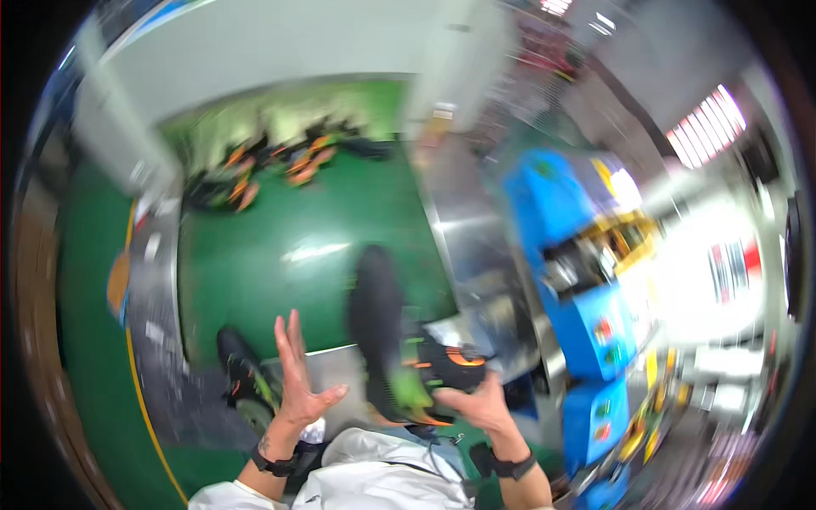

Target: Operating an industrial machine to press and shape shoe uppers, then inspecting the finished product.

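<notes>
Gripping the black shoe [376,310] with green and orange trim, the right hand [478,404] lays its thumb over the near end; its fingers are hidden, so I cannot tell how firm that grip is. Left of this held shoe, the left hand [299,382] is raised, fingers and thumb spread wide, with nothing in its grip. Another dark shoe [236,353] lies farther left of the held shoe, just beside the left hand.

The held shoe's long, dark end reaches away from the grip over the green table [255,280]. With only one hand seen on it, it could tip or twist loose if the thumb eases. Carrying the left hand outward too fast might knock the other shoe, since the two sit so close.

To the right of the held shoe, a metal rim [472,246] bounds the table, with blue machinery [552,204] beyond it; a wide swing that way could strike either. On the left, well apart from the held shoe, runs another metal rim [155,293]. Ahead of the held shoe is bare green surface, the freest room for moving, ending at blurred shoes [308,163] below a pale panel [280,51].
</notes>
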Motion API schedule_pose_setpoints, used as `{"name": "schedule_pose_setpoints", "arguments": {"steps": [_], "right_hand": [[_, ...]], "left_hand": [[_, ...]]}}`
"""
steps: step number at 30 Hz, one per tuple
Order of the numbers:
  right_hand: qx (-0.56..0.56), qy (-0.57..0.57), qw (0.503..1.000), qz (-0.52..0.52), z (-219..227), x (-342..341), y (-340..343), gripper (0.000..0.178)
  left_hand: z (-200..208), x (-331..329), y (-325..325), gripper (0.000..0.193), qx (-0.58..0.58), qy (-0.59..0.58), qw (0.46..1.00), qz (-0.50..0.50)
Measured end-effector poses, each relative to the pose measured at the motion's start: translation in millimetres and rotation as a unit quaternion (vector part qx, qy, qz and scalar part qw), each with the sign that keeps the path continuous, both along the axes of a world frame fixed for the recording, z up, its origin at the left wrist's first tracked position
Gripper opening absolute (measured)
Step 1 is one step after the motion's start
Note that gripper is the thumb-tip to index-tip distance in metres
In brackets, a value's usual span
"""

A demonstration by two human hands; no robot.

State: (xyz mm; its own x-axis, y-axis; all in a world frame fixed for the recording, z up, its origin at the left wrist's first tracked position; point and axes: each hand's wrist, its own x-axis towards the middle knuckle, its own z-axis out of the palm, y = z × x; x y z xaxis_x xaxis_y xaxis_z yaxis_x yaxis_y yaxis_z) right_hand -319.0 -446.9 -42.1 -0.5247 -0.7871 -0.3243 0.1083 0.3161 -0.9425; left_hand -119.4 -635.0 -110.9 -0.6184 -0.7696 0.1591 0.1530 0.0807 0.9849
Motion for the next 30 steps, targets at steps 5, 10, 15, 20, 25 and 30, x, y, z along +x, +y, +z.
{"name": "schedule_pose_setpoints", "arguments": {"steps": [5,10,15,20,25,30], "right_hand": [[-0.270,0.166,0.948,0.034,25.0,31.2,66.4,0.070],[-0.206,-0.013,0.975,-0.085,8.8,2.3,240.1,0.067],[-0.277,-0.232,0.840,-0.404,-25.3,54.1,446.4,0.065],[-0.368,-0.091,0.689,-0.618,1.6,86.5,600.1,0.056],[-0.425,0.010,0.695,-0.580,-23.9,95.5,688.9,0.054],[-0.357,-0.009,0.628,-0.692,-15.1,131.1,737.3,0.053]], "left_hand": [[44.0,-58.2,54.7,0.090,0.164,0.170,0.940,-0.244],[87.6,-126.0,219.9,0.087,0.193,0.042,0.925,-0.324],[76.5,-162.2,393.7,0.080,0.235,0.001,0.853,-0.466],[107.9,-283.4,534.8,0.084,0.116,-0.131,0.768,-0.617],[71.7,-475.4,696.2,0.073,-0.228,-0.203,0.691,-0.655],[30.0,-506.3,815.1,0.056,-0.206,-0.192,0.807,-0.520]]}}
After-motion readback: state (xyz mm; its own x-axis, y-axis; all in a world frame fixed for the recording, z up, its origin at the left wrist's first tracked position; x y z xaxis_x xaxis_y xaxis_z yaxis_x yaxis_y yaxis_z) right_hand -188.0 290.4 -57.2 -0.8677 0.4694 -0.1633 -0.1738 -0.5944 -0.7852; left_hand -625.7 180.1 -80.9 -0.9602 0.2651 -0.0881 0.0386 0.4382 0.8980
